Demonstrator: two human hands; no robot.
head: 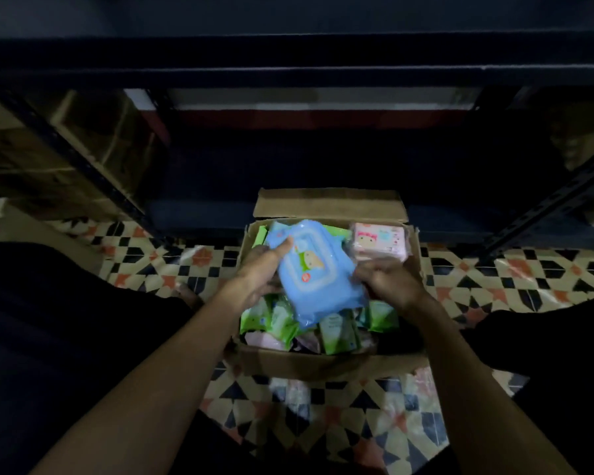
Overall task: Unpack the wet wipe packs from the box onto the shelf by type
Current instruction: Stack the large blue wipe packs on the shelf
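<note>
An open cardboard box sits on the patterned floor in front of me, full of wet wipe packs. A blue wipe pack with a cartoon lid is lifted above the box. My left hand grips its left side, thumb lying across the top. My right hand holds its right edge with curled fingers. A pink wipe pack lies in the box's far right corner. Several green wipe packs stand along the near side under the blue pack.
A dark metal shelf stretches across above and behind the box, its lower level in deep shadow. Slanted shelf uprights flank both sides. Cardboard cartons sit at the left. My dark-clothed knees frame the box.
</note>
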